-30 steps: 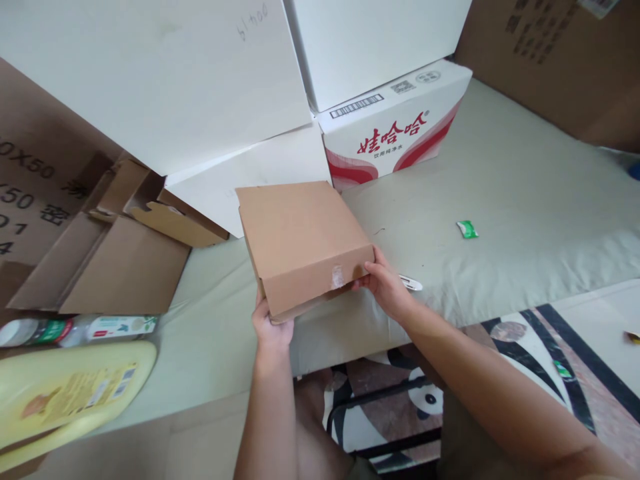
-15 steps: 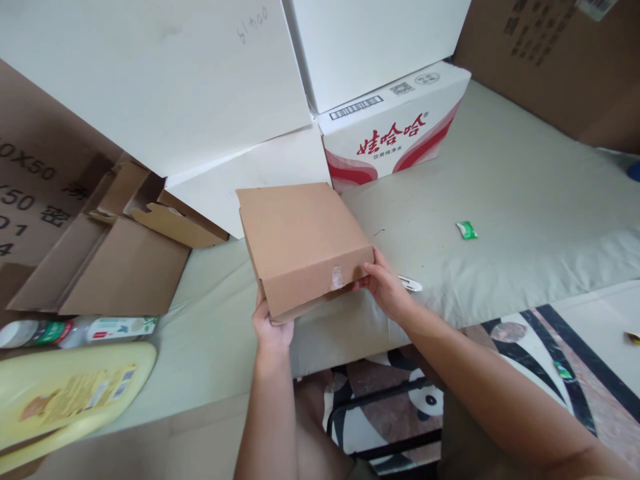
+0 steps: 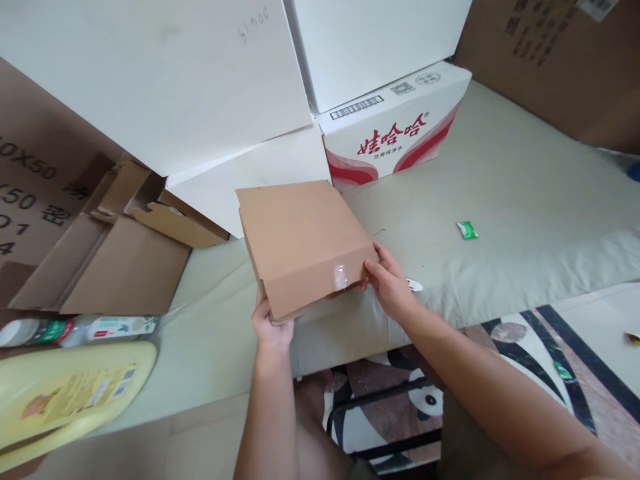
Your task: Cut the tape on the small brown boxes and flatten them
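A flat brown cardboard box is tilted toward me over the cloth-covered surface. Its front flap bears a piece of clear tape. My left hand grips the near left corner from below, with some fingers hidden under the box. At the near right corner, my right hand pinches the flap's edge, thumb on the outer face. Just behind that hand lies a white utility knife, partly covered by it.
Behind the box stand a white and red carton and larger white boxes. Open brown cardboard, a plastic bottle and a yellow jug are at left. A small green packet lies on the pale green cloth at right.
The front flap has swung outward and up a little at its right end, drawn by my right hand. My left hand keeps its hold on the corner.
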Available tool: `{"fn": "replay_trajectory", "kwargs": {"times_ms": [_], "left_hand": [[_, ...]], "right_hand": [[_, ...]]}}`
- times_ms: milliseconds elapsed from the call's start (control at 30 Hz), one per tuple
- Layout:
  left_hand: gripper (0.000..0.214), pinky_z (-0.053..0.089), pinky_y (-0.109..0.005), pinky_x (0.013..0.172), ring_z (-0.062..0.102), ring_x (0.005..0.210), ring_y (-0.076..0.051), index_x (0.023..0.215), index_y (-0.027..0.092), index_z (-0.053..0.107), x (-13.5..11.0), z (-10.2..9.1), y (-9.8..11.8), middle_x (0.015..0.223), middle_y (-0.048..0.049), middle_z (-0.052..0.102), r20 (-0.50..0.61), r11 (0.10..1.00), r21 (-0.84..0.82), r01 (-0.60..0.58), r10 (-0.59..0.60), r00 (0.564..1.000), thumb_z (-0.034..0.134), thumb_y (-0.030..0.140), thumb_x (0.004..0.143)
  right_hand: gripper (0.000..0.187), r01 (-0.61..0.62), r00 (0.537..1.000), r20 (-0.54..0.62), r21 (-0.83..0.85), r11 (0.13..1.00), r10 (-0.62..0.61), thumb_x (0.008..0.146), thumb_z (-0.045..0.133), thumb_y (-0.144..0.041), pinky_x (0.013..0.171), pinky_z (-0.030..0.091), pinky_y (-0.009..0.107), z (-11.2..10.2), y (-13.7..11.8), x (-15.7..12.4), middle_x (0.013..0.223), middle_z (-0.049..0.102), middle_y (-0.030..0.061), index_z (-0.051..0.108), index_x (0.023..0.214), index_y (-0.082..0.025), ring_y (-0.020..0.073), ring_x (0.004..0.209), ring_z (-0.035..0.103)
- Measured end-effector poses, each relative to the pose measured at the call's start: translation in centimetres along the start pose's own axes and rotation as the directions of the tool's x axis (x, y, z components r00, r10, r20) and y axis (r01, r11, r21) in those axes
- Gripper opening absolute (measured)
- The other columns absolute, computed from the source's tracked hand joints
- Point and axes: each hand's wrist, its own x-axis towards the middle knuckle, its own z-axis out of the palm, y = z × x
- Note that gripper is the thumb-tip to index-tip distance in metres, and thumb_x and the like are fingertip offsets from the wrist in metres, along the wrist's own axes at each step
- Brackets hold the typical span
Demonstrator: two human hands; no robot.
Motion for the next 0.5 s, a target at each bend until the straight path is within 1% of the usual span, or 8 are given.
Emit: {"fn": "replay_trajectory", "kwargs": {"times_ms": [67,133,233,300,400,467,500], "left_hand": [[0.026,0.053,-0.027,0.063,0.067,0.077,-0.019,0.083,0.022,0.075,-0.1,0.3,0.3,0.088,-0.0019,0.074,0.002,1.000,0.003,-0.003,0.003,1.000,0.074,0.023,0.057],[0.033,0.053,-0.025,0.062,0.066,0.075,-0.018,0.086,0.023,0.076,-0.1,0.6,0.5,0.087,-0.0010,0.074,-0.002,1.000,-0.004,0.001,-0.001,1.000,0.072,0.019,0.054],[0.033,0.053,-0.025,0.061,0.065,0.072,-0.016,0.086,0.024,0.077,0.0,0.6,0.4,0.082,0.0013,0.072,-0.002,0.999,-0.029,0.016,-0.016,1.000,0.072,0.019,0.054],[0.027,0.053,-0.026,0.061,0.065,0.070,-0.016,0.083,0.024,0.075,0.1,0.3,0.2,0.081,0.0014,0.072,0.001,0.999,-0.040,0.023,-0.023,1.000,0.073,0.022,0.056],[0.023,0.055,-0.028,0.062,0.068,0.072,-0.018,0.079,0.024,0.074,0.3,-0.3,0.1,0.083,0.0000,0.073,0.003,0.999,-0.040,0.031,-0.031,1.000,0.079,0.028,0.057],[0.029,0.057,-0.031,0.066,0.070,0.077,-0.021,0.083,0.024,0.075,0.4,-0.7,0.1,0.085,-0.0015,0.075,0.006,0.999,-0.033,0.037,-0.037,0.999,0.083,0.036,0.058],[0.032,0.058,-0.033,0.067,0.071,0.079,-0.023,0.085,0.025,0.075,0.5,-0.8,0.2,0.085,-0.0024,0.075,0.003,0.999,-0.031,0.043,-0.043,0.999,0.084,0.040,0.059]], "right_hand": [[0.068,0.000,0.998,-0.064,-0.012,1.000,-0.001,0.075,0.069,-0.035,0.048,0.045,0.030,-0.1,-0.1,0.1,0.060,0.054,-0.0090,0.050,0.139,-0.024,0.0137,0.047,0.049],[0.068,-0.003,0.995,-0.104,0.012,1.000,0.004,0.074,0.066,-0.034,0.047,0.043,0.029,-0.3,-0.2,0.1,0.057,0.051,-0.0098,0.049,0.140,-0.025,0.0144,0.048,0.048],[0.056,0.024,0.997,-0.072,0.082,0.996,-0.018,0.077,0.059,-0.038,0.049,0.042,0.030,-0.8,0.0,0.4,0.065,0.053,-0.0057,0.053,0.132,-0.030,0.0167,0.055,0.051],[0.044,0.053,0.997,-0.067,0.098,0.994,-0.046,0.078,0.056,-0.038,0.055,0.045,0.031,-1.0,0.2,0.5,0.074,0.058,-0.0023,0.057,0.121,-0.030,0.0182,0.063,0.054],[0.030,0.095,0.986,-0.141,0.008,0.995,-0.093,0.074,0.056,-0.030,0.066,0.048,0.033,-1.1,0.4,0.8,0.088,0.064,0.0017,0.062,0.103,-0.027,0.0191,0.076,0.058],[0.028,0.147,0.975,-0.152,-0.098,0.984,-0.160,0.076,0.059,-0.027,0.075,0.049,0.034,-1.0,0.4,0.7,0.096,0.066,0.0030,0.065,0.103,-0.027,0.0201,0.085,0.059],[0.028,0.184,0.971,-0.126,-0.150,0.971,-0.203,0.079,0.061,-0.029,0.079,0.050,0.036,-1.0,0.3,0.7,0.100,0.067,0.0033,0.067,0.106,-0.028,0.0209,0.089,0.060]]}}
